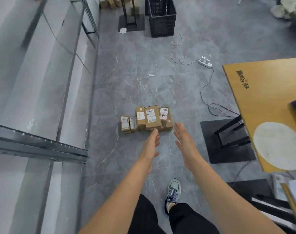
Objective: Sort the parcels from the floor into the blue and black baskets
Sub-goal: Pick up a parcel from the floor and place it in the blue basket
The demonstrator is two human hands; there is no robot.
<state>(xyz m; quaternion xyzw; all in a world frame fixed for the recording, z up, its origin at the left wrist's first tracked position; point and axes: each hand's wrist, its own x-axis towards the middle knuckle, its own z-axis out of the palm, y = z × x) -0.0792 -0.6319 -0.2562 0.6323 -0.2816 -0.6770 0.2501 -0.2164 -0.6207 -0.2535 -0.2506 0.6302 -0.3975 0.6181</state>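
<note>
Just beyond the left hand (150,145), parcels (146,119).

Grey marbled floor (123,68) carrying the sorting load.
Labelled cardboard parcels (146,119) are lying clustered mid-floor; a black basket (161,17) is standing well apart, a white power strip (205,62) lying off to the right.

Both arms (127,191) are bare along all the length in view, from the lower edge of the view up to the left hand (152,144) and the right hand (183,137). The legs wear loose black trousers (143,217) of a matt cloth. 1 shoe (173,193) shows: a chunky trainer with a pale mint toe, a white sole and darker blue-purple panels around the laces.
</note>
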